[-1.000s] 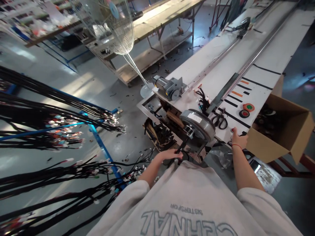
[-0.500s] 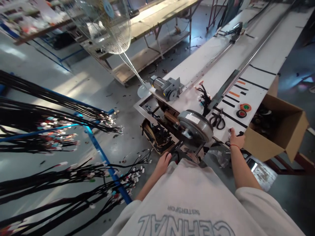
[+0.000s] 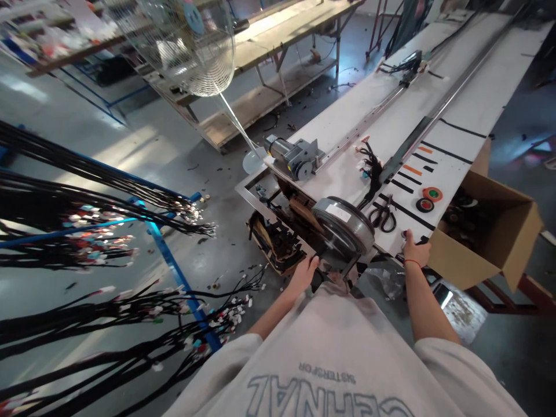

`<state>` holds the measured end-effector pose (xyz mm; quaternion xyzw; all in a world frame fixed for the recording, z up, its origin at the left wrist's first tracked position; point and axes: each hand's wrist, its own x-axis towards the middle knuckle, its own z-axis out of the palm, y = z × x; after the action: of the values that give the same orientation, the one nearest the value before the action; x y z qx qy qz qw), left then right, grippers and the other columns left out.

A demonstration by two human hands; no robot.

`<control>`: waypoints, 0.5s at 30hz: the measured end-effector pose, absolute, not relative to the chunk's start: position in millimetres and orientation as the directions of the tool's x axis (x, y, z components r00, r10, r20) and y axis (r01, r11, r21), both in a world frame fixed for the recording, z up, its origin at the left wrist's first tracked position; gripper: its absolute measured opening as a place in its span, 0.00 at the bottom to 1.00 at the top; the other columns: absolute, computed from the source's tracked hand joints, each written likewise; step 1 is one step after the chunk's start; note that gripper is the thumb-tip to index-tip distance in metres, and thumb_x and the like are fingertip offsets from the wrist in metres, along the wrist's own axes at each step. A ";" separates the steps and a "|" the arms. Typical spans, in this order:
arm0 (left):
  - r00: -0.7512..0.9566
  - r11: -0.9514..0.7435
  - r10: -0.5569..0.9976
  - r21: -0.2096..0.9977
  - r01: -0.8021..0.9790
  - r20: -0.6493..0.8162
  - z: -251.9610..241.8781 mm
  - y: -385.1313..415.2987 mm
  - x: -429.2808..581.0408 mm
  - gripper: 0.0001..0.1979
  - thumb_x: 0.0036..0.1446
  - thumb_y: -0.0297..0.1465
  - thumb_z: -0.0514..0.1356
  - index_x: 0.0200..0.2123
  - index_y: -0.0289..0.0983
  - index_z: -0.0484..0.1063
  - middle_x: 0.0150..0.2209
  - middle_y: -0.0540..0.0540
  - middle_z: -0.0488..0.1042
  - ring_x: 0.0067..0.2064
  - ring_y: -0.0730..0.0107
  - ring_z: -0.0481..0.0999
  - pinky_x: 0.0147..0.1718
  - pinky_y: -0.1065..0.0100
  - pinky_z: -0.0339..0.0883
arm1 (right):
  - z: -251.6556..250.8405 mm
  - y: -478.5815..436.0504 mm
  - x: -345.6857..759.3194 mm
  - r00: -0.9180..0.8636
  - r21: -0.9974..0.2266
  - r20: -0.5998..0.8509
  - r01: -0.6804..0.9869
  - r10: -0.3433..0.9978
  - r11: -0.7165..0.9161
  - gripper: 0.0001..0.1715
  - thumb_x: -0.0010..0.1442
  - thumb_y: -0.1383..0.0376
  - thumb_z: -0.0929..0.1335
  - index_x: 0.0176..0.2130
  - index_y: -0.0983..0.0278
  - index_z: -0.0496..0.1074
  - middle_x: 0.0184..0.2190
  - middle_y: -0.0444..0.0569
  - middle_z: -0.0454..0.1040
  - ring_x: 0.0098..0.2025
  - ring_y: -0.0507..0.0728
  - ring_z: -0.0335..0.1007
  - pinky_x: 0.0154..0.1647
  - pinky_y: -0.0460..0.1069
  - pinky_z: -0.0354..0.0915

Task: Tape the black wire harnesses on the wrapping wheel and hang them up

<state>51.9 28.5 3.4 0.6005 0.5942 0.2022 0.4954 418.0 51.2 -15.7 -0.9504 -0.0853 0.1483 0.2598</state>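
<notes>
My left hand (image 3: pixel 305 274) is beside the grey wheel-shaped reel (image 3: pixel 345 226) at the near end of the long white table. Its fingers are bent together; what they grip, if anything, is hidden. At the table's near right corner, my right hand (image 3: pixel 416 252) has its thumb up on the edge and its fingers curled by small dark pieces. I cannot make out what it holds. Black-handled scissors (image 3: pixel 383 217) lie between that hand and the reel. A black wire bundle (image 3: pixel 372 174) with white and orange connectors rests by the grey metal channel (image 3: pixel 406 150).
A motor (image 3: pixel 289 152) sits at the table's left corner. Black and orange tape strips and two round tape rolls (image 3: pixel 432 194) are on the right. An open carton (image 3: pixel 486 231) stands beside it. Cable bundles hang on a blue rack (image 3: pixel 174 269); a fan (image 3: pixel 208 58) is behind.
My left hand has moved right and forward, closer to the reel. The wire bundle has shifted a little farther along the table. My right hand stays at the corner.
</notes>
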 end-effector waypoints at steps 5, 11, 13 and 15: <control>0.247 0.224 0.897 0.859 0.460 -0.366 2.8 39.9 68.3 0.31 0.59 0.60 0.41 0.27 0.39 0.62 0.24 0.50 0.64 0.29 0.68 0.65 0.31 0.67 0.60 | -15.2 50.8 418.1 0.939 -0.506 -0.244 0.090 0.242 -0.858 0.46 0.54 0.39 0.69 0.56 0.69 0.63 0.52 0.70 0.71 0.57 0.74 0.67 0.57 0.63 0.63; 0.356 0.563 0.716 0.798 0.215 -0.601 -0.4 58.6 65.2 0.34 0.51 0.65 0.50 0.28 0.37 0.64 0.18 0.57 0.55 0.20 0.77 0.56 0.22 0.72 0.54 | -15.8 51.0 417.9 0.941 -0.508 -0.234 0.097 0.245 -0.856 0.46 0.54 0.39 0.69 0.56 0.71 0.63 0.52 0.71 0.71 0.56 0.75 0.68 0.56 0.64 0.63; 0.510 0.621 0.588 0.754 0.211 -0.628 -3.3 65.8 51.4 0.34 0.48 0.64 0.56 0.28 0.35 0.68 0.20 0.54 0.63 0.23 0.76 0.62 0.25 0.71 0.60 | -16.2 51.1 417.8 0.942 -0.512 -0.227 0.101 0.247 -0.853 0.46 0.54 0.39 0.69 0.56 0.71 0.64 0.52 0.72 0.71 0.56 0.75 0.68 0.56 0.64 0.63; 0.616 0.555 0.476 0.758 0.343 -0.627 -8.8 65.9 32.5 0.32 0.42 0.61 0.63 0.27 0.35 0.71 0.23 0.49 0.70 0.26 0.71 0.69 0.30 0.68 0.65 | -16.0 51.2 417.5 0.942 -0.516 -0.225 0.100 0.247 -0.851 0.46 0.54 0.39 0.69 0.55 0.70 0.65 0.52 0.71 0.71 0.56 0.75 0.68 0.56 0.64 0.63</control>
<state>32.5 65.9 -8.8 0.4700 0.4359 0.0433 0.7663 417.5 51.2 -16.0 -0.9513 -0.0913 0.1431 0.2575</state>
